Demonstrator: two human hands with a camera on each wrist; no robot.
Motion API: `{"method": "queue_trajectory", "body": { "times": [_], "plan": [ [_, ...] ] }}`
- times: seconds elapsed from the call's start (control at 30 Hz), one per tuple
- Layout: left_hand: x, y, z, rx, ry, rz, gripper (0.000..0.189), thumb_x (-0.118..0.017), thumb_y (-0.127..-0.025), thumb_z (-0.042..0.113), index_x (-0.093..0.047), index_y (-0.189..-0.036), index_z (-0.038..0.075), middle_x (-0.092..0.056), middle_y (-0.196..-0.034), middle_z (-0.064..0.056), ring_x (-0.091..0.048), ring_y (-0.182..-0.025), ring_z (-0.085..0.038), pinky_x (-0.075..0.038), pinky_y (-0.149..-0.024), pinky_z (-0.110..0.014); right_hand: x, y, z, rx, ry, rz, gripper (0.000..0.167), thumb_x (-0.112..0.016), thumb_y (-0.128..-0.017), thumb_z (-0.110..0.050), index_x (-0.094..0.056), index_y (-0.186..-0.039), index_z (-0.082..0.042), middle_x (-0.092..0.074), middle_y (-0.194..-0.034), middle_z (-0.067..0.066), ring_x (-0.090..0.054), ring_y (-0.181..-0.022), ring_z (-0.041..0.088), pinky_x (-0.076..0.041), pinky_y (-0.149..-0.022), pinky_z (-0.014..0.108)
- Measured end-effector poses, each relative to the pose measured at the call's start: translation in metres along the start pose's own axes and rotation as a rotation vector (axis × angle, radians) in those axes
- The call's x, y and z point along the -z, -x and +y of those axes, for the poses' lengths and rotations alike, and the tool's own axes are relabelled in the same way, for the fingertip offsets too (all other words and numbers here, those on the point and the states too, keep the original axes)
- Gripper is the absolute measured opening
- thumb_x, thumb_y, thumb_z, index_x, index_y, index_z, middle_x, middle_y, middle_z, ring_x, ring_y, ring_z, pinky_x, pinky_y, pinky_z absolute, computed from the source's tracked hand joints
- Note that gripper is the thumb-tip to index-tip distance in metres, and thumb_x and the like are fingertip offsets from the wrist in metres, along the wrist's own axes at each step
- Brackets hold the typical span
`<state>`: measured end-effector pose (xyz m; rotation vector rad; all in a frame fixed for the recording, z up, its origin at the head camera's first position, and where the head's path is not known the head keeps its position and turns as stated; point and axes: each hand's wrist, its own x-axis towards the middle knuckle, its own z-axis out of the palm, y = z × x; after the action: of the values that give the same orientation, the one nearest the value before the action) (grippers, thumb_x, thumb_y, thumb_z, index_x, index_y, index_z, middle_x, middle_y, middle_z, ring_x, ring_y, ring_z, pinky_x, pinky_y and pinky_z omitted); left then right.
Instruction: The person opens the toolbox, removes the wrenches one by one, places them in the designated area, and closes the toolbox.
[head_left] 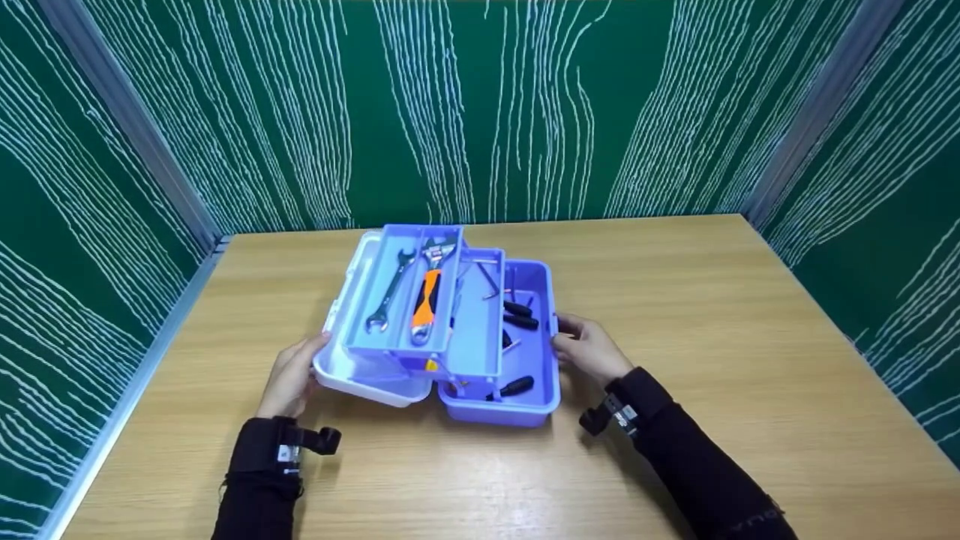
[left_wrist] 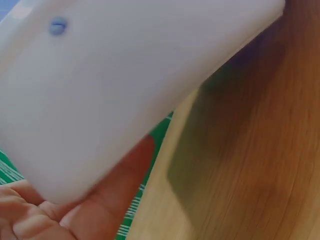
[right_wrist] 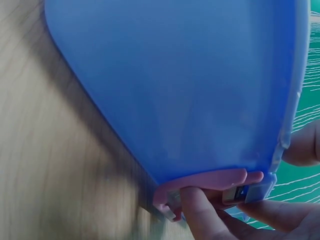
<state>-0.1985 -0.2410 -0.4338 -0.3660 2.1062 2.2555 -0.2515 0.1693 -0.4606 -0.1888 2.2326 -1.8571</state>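
A purple toolbox (head_left: pixel 499 414) stands unfolded in the head view, its tiered trays (head_left: pixel 477 330) spread leftward and its whitish lid (head_left: pixel 379 386) tipped back. My left hand (head_left: pixel 289 375) grips the lid's left edge; in the left wrist view a corner of the lid (left_wrist: pixel 100 100) lies between thumb and fingers. On the right side, my right hand (head_left: pixel 594 351) holds the box wall by the pink latch (right_wrist: pixel 210 181), fingers curled around it. An open-end wrench (head_left: pixel 391 291) and an adjustable wrench with orange handle (head_left: pixel 426 296) lie in the top tray.
Inside the base lie black-handled tools (head_left: pixel 517 387), partly hidden by the trays, and a hex key (head_left: pixel 489 279) shows by the middle tray. The wooden table (head_left: pixel 675 300) is enclosed by green panels (head_left: pixel 637 112) with white lines. Both wrists wear small cameras on straps.
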Motion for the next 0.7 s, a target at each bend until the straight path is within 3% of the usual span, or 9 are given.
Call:
{"method": "queue_trajectory", "body": {
  "times": [0.1, 0.17, 0.23, 0.3, 0.33, 0.43, 0.53, 0.7],
  "plan": [
    [0.002, -0.001, -0.001, -0.003, -0.093, 0.020, 0.034, -0.051, -0.100, 0.022, -0.064, -0.111, -0.008, -0.068, -0.082, 0.001, -0.065, -0.076, -0.009, -0.055, -0.070, -0.023, 0.000, -0.001, 0.001, -0.004, 0.003, -0.001, 0.059, -0.049, -0.091, -0.001, -0.032, -0.147, 0.010, -0.049, -0.135, 0.034, -0.062, -0.082, 0.008, -0.055, -0.072, 0.017],
    [0.001, 0.000, -0.002, -0.013, -0.188, 0.038, 0.031, -0.051, -0.100, 0.021, -0.067, -0.085, -0.001, -0.060, -0.069, 0.005, -0.058, -0.065, -0.007, -0.049, -0.061, -0.020, 0.000, -0.001, 0.001, -0.008, 0.005, 0.001, 0.059, -0.049, -0.092, -0.002, -0.032, -0.147, 0.010, -0.049, -0.137, 0.034, -0.063, -0.086, 0.011, -0.055, -0.075, 0.018],
    [0.001, 0.000, -0.003, -0.028, -0.293, 0.050, 0.039, -0.049, -0.101, 0.020, -0.054, -0.064, 0.007, -0.047, -0.059, 0.006, -0.046, -0.054, -0.006, -0.040, -0.053, -0.019, 0.000, -0.001, 0.001, -0.010, 0.007, 0.000, 0.059, -0.049, -0.093, -0.002, -0.032, -0.147, 0.009, -0.048, -0.139, 0.034, -0.065, -0.091, 0.015, -0.056, -0.077, 0.019],
    [0.000, 0.001, -0.005, -0.049, -0.393, 0.059, 0.045, -0.046, -0.101, 0.019, -0.038, -0.058, 0.012, -0.034, -0.055, 0.006, -0.034, -0.049, -0.007, -0.030, -0.048, -0.020, 0.001, -0.001, 0.002, -0.013, 0.010, 0.002, 0.058, -0.049, -0.093, -0.002, -0.032, -0.147, 0.009, -0.048, -0.139, 0.033, -0.065, -0.096, 0.019, -0.056, -0.079, 0.020],
    [0.000, 0.001, -0.005, -0.060, -0.444, 0.063, 0.045, -0.044, -0.102, 0.018, -0.035, -0.058, 0.012, -0.031, -0.055, 0.006, -0.031, -0.049, -0.008, -0.027, -0.048, -0.021, 0.001, -0.001, 0.002, -0.012, 0.013, 0.003, 0.058, -0.049, -0.093, -0.002, -0.032, -0.147, 0.009, -0.048, -0.139, 0.033, -0.065, -0.098, 0.021, -0.056, -0.080, 0.020],
    [-0.001, 0.002, -0.006, -0.092, -0.535, 0.069, 0.042, -0.040, -0.103, 0.016, -0.051, -0.065, 0.002, -0.049, -0.060, 0.000, -0.043, -0.057, -0.010, -0.035, -0.056, -0.023, 0.001, -0.001, 0.001, -0.010, 0.020, 0.008, 0.058, -0.049, -0.093, -0.003, -0.033, -0.147, 0.009, -0.048, -0.138, 0.033, -0.066, -0.098, 0.021, -0.056, -0.079, 0.020],
    [-0.001, 0.002, -0.007, -0.111, -0.598, 0.079, 0.039, -0.038, -0.102, 0.015, -0.067, -0.088, -0.007, -0.065, -0.077, -0.008, -0.055, -0.073, -0.015, -0.043, -0.069, -0.026, 0.000, -0.001, 0.001, -0.010, 0.024, 0.015, 0.058, -0.050, -0.093, -0.003, -0.033, -0.147, 0.009, -0.049, -0.138, 0.033, -0.066, -0.092, 0.016, -0.056, -0.077, 0.019],
    [0.001, 0.003, -0.011, -0.128, -0.664, 0.059, 0.040, -0.036, -0.102, 0.013, -0.065, -0.113, -0.012, -0.068, -0.098, -0.023, -0.062, -0.094, -0.030, -0.048, -0.086, -0.039, -0.001, -0.001, 0.002, -0.010, 0.023, 0.020, 0.058, -0.049, -0.092, -0.002, -0.034, -0.147, 0.009, -0.051, -0.135, 0.032, -0.061, -0.083, 0.010, -0.054, -0.072, 0.017]
  ]
}}
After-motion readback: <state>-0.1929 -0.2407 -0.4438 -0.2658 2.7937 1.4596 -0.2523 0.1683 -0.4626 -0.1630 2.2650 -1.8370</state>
